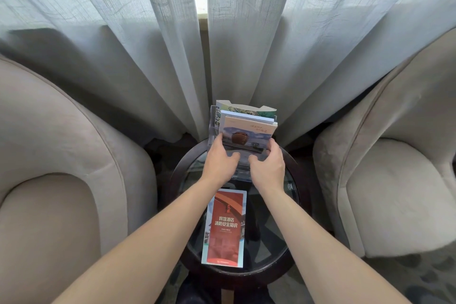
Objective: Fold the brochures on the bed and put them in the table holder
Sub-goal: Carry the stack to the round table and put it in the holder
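Fingers [223, 142] of our left hand [219, 163] and right hand [267, 166] pinching front brochure [246, 137], lowering it into clear holder [212, 128] on glass table [271, 242]. Fingertips partly hidden; holder edges hard to trace. Red brochure [224, 227] lying flat nearby.

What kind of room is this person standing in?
Probably a hotel room's window seating corner: two beige upholstered armchairs flank a small round glass-topped table before sheer grey curtains, with a clear plastic brochure holder and a red folded brochure.
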Demonstrator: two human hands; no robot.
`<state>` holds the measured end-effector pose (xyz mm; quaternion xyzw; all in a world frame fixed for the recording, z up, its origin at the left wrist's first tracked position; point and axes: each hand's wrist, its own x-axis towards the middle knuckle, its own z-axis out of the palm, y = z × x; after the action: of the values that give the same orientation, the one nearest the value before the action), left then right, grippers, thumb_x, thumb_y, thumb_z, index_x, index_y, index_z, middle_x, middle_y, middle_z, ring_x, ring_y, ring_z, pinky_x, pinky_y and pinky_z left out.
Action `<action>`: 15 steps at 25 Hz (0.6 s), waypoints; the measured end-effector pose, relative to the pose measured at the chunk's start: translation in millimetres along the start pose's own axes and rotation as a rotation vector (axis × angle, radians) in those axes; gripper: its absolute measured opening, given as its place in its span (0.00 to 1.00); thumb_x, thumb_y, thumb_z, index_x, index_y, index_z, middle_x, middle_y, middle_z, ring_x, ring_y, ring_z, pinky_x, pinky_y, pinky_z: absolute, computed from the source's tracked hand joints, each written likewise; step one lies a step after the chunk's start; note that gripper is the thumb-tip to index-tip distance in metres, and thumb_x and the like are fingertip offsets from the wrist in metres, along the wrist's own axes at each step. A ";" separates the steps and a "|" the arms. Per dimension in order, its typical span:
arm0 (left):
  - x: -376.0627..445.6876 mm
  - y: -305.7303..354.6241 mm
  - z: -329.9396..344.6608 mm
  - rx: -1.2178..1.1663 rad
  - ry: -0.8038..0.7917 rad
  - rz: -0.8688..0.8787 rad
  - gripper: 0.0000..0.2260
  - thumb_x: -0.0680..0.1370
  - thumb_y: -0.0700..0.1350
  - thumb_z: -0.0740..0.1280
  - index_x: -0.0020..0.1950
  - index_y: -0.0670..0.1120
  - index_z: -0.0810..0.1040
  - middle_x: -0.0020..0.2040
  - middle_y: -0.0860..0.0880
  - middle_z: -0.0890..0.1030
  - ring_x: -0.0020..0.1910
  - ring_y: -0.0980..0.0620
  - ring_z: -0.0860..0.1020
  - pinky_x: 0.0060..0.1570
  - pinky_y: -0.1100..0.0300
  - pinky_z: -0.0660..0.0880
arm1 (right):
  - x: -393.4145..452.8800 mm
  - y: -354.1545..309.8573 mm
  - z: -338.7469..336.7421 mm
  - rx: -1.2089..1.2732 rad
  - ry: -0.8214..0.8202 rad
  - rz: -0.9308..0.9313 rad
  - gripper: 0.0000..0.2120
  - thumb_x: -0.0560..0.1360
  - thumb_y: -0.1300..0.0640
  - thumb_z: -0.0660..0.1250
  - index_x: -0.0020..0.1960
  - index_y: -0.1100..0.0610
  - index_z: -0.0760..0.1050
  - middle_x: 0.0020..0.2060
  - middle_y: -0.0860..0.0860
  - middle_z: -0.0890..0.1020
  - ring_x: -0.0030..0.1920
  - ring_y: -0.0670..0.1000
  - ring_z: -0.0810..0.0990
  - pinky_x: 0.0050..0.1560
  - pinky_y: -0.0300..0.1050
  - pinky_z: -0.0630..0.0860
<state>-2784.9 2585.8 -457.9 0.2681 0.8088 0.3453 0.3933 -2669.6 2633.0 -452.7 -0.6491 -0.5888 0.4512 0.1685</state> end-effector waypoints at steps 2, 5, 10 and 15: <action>1.4 -1.7 2.0 -0.006 -0.006 -0.004 0.26 0.76 0.44 0.69 0.72 0.54 0.65 0.67 0.53 0.75 0.67 0.51 0.73 0.57 0.58 0.68 | 0.3 1.0 -2.8 -0.011 -0.022 -0.004 0.30 0.75 0.57 0.69 0.74 0.47 0.64 0.67 0.46 0.74 0.68 0.49 0.72 0.68 0.57 0.72; 2.5 -3.2 1.9 0.000 0.005 -0.005 0.28 0.76 0.45 0.70 0.73 0.54 0.63 0.69 0.52 0.74 0.69 0.50 0.72 0.61 0.56 0.69 | 1.3 1.1 -3.3 -0.003 -0.021 -0.002 0.30 0.75 0.57 0.69 0.74 0.47 0.64 0.67 0.47 0.74 0.68 0.50 0.72 0.67 0.57 0.73; 1.5 -12.8 -5.1 0.019 0.076 -0.060 0.35 0.77 0.47 0.70 0.79 0.51 0.56 0.76 0.49 0.66 0.73 0.48 0.67 0.69 0.43 0.70 | -4.5 2.3 -5.4 0.020 0.057 0.052 0.31 0.74 0.56 0.70 0.75 0.51 0.64 0.67 0.49 0.73 0.67 0.51 0.72 0.63 0.52 0.74; -11.3 -28.9 -11.9 0.031 0.093 -0.047 0.23 0.79 0.46 0.68 0.73 0.49 0.68 0.69 0.50 0.73 0.67 0.50 0.73 0.65 0.50 0.74 | -13.6 12.8 -5.6 -0.072 -0.072 0.135 0.25 0.77 0.53 0.69 0.72 0.53 0.70 0.66 0.51 0.77 0.64 0.51 0.76 0.60 0.46 0.72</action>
<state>-2793.2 2555.8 -469.6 0.2386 0.8376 0.3355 0.3590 -2656.0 2619.1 -454.1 -0.6762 -0.5652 0.4632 0.0932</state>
